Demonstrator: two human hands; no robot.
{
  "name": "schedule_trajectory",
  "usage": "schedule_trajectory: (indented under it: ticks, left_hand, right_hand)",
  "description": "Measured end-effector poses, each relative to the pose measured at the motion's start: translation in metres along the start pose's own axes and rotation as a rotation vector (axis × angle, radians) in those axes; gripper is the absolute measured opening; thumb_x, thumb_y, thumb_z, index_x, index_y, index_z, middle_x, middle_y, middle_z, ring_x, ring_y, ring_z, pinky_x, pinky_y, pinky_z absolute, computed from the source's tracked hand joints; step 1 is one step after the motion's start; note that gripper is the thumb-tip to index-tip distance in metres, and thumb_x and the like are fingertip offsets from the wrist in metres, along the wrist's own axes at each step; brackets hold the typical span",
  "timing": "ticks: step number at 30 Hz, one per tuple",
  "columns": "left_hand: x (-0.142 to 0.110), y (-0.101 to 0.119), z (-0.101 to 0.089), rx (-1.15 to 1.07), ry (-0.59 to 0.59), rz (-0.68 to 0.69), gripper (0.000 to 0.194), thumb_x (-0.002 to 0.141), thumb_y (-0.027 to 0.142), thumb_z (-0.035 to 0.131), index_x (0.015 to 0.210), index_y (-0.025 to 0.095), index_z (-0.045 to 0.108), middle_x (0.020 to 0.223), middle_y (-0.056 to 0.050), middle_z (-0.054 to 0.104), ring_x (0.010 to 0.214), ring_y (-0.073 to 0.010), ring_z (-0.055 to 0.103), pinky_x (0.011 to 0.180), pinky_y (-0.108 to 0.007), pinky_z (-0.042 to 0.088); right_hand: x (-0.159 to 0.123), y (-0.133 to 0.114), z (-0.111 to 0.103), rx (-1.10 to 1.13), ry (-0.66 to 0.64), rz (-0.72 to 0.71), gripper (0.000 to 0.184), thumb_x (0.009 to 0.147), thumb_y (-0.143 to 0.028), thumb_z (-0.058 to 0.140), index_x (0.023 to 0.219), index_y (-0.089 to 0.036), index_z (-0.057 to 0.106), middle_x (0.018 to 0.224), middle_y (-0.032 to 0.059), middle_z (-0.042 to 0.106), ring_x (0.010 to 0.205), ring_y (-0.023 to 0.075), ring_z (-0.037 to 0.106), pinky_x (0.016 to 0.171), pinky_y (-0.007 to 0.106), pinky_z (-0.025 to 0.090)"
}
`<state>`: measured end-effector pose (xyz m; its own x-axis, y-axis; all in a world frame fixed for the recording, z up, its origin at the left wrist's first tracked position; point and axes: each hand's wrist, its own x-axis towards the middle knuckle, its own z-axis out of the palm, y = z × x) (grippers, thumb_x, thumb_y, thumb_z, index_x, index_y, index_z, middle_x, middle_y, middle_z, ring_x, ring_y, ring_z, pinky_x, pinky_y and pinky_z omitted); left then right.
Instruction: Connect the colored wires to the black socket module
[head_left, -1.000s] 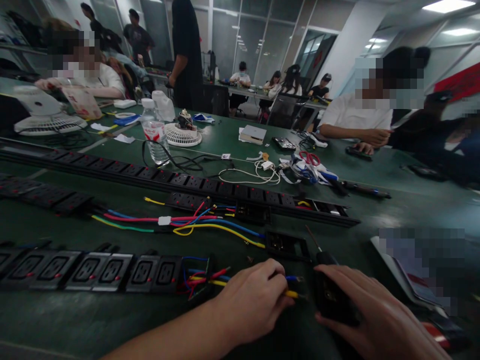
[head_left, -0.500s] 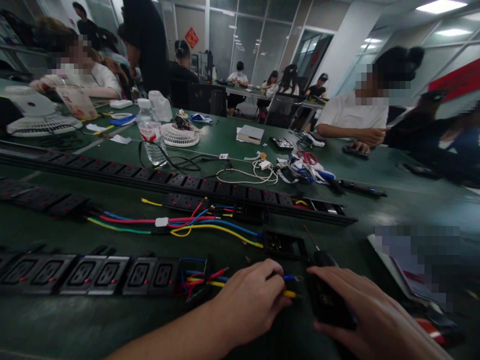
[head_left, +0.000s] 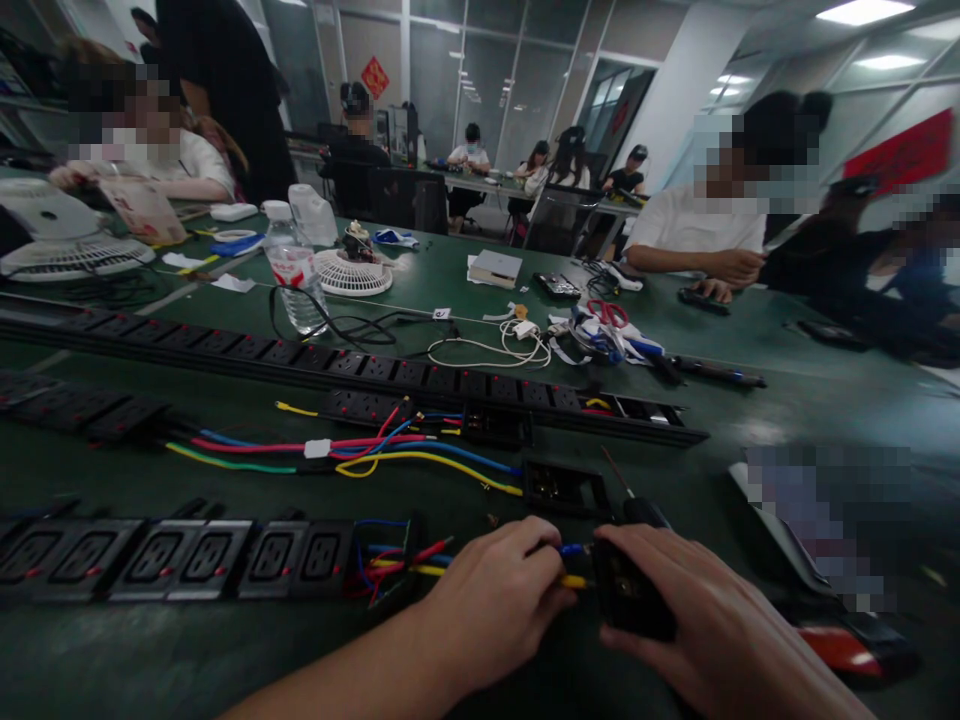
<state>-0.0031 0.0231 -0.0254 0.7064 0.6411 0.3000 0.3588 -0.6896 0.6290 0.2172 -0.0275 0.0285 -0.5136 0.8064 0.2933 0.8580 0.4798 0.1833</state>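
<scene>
My left hand (head_left: 502, 580) is closed around a blue wire (head_left: 572, 549) and a yellow wire (head_left: 576, 582), whose ends stick out past the fingers. These wires run from the open end of a black power strip (head_left: 270, 560) with large sockets. My right hand (head_left: 712, 600) grips a black plastic socket housing (head_left: 630, 592) with metal contacts inside, fingers on top and thumb below. Its near side is right at the wire ends; whether they touch I cannot tell. Just beyond the right hand lies a screwdriver (head_left: 643, 508), its handle partly hidden.
Behind my hands lie another wired housing (head_left: 562, 487) and a long black power strip (head_left: 405, 372). A water bottle (head_left: 295, 275), red scissors (head_left: 606, 313) and a white cable (head_left: 487, 350) are farther back. At right is a red-and-black tool (head_left: 840, 648). A co-worker (head_left: 690, 235) sits across.
My right hand has brought the black housing left, closer to the blue and yellow wire ends. My left hand keeps its grip. The whole view has shifted slightly.
</scene>
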Motion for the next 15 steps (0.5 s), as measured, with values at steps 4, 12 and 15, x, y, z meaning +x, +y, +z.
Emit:
schedule_trajectory:
  ticks: [4, 12, 15]
  left_hand:
    - [0.0003, -0.0001, 0.0016, -0.004, 0.009, 0.001, 0.005, 0.091, 0.019, 0.062, 0.094, 0.019, 0.058, 0.114, -0.003, 0.060, 0.099, -0.0168, 0.059, 0.088, -0.028, 0.051]
    - [0.0007, -0.0034, 0.0048, -0.002, 0.018, 0.017, 0.006, 0.091, 0.023, 0.062, 0.089, 0.019, 0.059, 0.108, -0.002, 0.063, 0.094, -0.0172, 0.060, 0.084, -0.029, 0.050]
    - [0.0006, -0.0027, 0.0045, 0.000, 0.017, 0.015, 0.008, 0.091, 0.025, 0.062, 0.087, 0.018, 0.059, 0.106, -0.002, 0.063, 0.094, -0.0179, 0.061, 0.083, -0.029, 0.050]
  right_hand:
    - [0.0005, 0.0010, 0.0000, 0.007, -0.011, 0.009, 0.090, 0.047, -0.027, 0.089, 0.124, -0.019, 0.044, 0.113, -0.0003, 0.052, 0.092, 0.0146, 0.056, 0.073, 0.027, 0.054]
    - [-0.0037, 0.0001, 0.0047, 0.026, -0.012, 0.026, 0.096, 0.045, -0.031, 0.094, 0.125, -0.018, 0.043, 0.112, 0.0001, 0.053, 0.092, 0.0144, 0.057, 0.070, 0.026, 0.055]
    - [-0.0054, 0.0023, 0.0067, 0.026, -0.030, 0.013, 0.094, 0.048, -0.035, 0.094, 0.126, -0.018, 0.043, 0.113, -0.0007, 0.053, 0.092, 0.0147, 0.057, 0.071, 0.027, 0.056]
